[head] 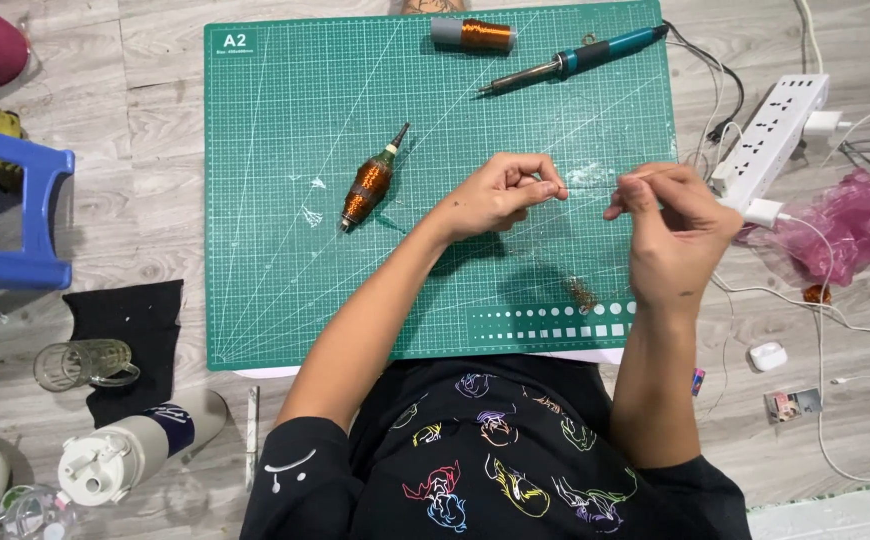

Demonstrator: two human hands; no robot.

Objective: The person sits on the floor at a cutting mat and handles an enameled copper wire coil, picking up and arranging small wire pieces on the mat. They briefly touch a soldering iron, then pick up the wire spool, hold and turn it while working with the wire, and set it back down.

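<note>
Best done with a light, even pull: keep the fine copper wire taut between the two pinches, judging by how thin it looks, yet never tug hard enough to snap or kink it. Steady both forearms low over the green cutting mat and work with fingertips only, not the whole wrist. Keep the strand off the loose copper tangle lying at 6 o'clock from the hands, and well away from the soldering iron at 12 o'clock.

Left hand, just right of the mat's centre: curled tight, thumb and forefinger pressed together on one end of the wire, remaining fingers folded into the palm. Right hand, at 3 o'clock from the left and over the mat's right edge: likewise closed, thumb and forefinger nipping the strand, which shows only as a faint line at the fingertips. Hard to trace across the gap between the hands; too thin to follow there.

Untouched at 9 o'clock from the left hand: a copper-wound bobbin lying tilted on the mat. At 11 o'clock, near the far edge, a wire spool. At 2 o'clock from the right hand, off the mat, a white power strip.
</note>
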